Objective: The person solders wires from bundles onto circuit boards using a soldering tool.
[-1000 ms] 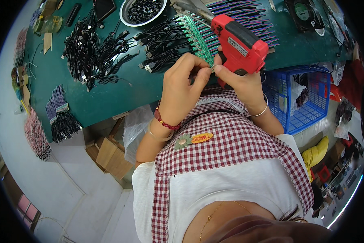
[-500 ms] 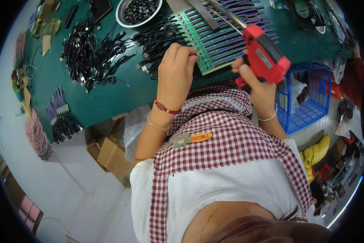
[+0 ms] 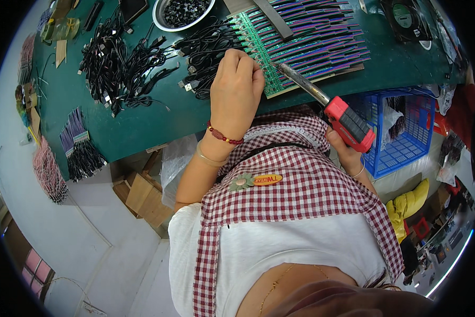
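Note:
My left hand (image 3: 235, 92) is closed in a pinch at the left edge of a green circuit board panel (image 3: 273, 84); what its fingertips hold is hidden. My right hand (image 3: 345, 153) grips a red and black soldering gun (image 3: 349, 122). The gun's metal tip points up and left, over the panel close to my left fingers. Black cables with USB plugs (image 3: 208, 45) run up to the panel's left side. Multicoloured flat wires (image 3: 330, 45) spread from its right side. A grey metal bar (image 3: 273, 20) lies across the panel and wires.
A white bowl of small black parts (image 3: 160, 21) stands at the back. More black cables (image 3: 108, 68) are heaped on the green table (image 3: 158, 119). Wire bundles (image 3: 84, 153) hang at its left edge. A blue crate (image 3: 401, 153) sits below on the right.
The soldering gun has swung lower, its tip now by my left fingers and its body tilted down to the right. My right hand has dropped; my left hand has shifted slightly right.

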Motion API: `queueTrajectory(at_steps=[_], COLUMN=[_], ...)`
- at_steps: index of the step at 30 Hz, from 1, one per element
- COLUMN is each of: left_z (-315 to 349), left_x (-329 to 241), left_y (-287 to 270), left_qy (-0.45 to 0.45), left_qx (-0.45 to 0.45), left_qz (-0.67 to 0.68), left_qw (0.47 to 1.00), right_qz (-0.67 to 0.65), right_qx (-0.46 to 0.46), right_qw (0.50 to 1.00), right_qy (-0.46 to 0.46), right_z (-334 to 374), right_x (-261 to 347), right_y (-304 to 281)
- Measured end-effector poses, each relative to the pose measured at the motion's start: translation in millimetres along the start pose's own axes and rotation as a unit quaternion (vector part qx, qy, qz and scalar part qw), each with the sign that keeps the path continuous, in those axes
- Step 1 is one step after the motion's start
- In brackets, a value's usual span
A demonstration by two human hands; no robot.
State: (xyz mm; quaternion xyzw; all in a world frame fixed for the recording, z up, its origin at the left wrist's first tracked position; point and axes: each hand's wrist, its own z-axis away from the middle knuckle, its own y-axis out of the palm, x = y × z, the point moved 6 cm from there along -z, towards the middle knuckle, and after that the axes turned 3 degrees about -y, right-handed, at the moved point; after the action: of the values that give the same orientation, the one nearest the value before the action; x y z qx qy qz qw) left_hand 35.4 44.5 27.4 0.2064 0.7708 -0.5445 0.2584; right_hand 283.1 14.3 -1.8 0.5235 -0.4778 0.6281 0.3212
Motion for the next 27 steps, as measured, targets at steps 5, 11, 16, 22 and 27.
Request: queueTrajectory(at_steps=[5, 11, 16, 22, 27], left_z=[0.7, 0.9, 0.3, -0.8, -1.0], left_x=[-0.1, -1.4, -1.5, -2.6, -2.6], left_y=[-3.1, -1.8, -1.0, -1.5, -1.7], left_qy=[-0.006, -0.007, -0.007, -0.011, -0.011], left_qx=[-0.005, -0.008, -0.004, 0.000, 0.004], left_qz=[0.002, 0.002, -0.003, -0.009, -0.014], left_qw=[1.000, 1.000, 1.000, 1.000, 1.000], right_qz=[0.020, 0.046, -0.025, -0.056, -0.016], right_qx=[0.016, 0.025, -0.009, 0.008, 0.015], right_qw=[1.000, 0.997, 0.999, 0.995, 0.999], right_qy=[-0.013, -0.057, 0.035, 0.077, 0.047], right_z=[-1.3, -1.9, 9.2, 17.1, 15.3], right_x=[3.3, 6.3, -6.7, -15.0, -10.9], right_y=[2.7, 4.9, -1.7, -3.9, -2.3])
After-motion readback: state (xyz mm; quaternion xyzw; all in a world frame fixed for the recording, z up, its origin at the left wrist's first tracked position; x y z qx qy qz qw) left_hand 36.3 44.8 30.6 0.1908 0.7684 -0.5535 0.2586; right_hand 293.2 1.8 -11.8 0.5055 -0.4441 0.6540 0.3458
